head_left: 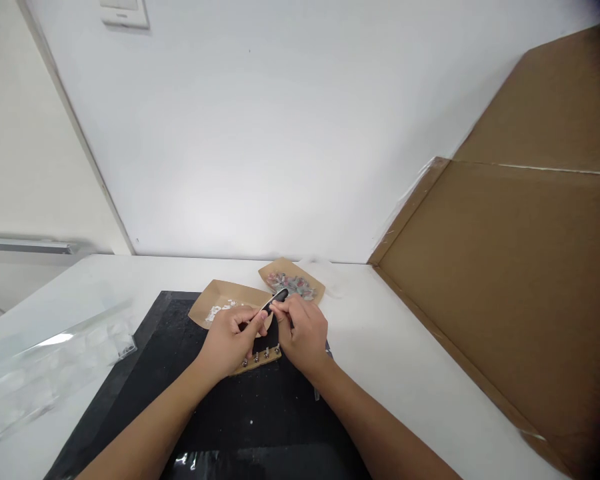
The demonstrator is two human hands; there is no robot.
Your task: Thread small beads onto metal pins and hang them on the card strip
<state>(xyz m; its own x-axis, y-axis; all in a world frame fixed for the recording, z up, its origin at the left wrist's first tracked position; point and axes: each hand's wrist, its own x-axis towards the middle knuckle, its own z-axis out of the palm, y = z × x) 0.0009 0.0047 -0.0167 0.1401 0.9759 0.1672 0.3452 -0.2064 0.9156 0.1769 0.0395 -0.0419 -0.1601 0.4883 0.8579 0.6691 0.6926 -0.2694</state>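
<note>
Between the fingertips of both hands is a slim black piece (281,295) with a rounded end and a pale edge; its exact kind is unclear. My left hand (230,339) pinches its lower end, and my right hand (304,331) has thumb and fingers closed on its side. Just below them, a tan strip (254,364) carrying several small metal parts lies on a black mat (230,420), partly covered by my left hand. Behind my left hand, a brown paper tray (207,293) holds small white pieces (219,310).
A second brown paper tray (277,265) with small clear packets (295,285) stands at the back. Clear plastic packaging (60,367) lies at the left of the white table (380,360). A tall cardboard panel (510,267) borders the right side, with a white wall behind.
</note>
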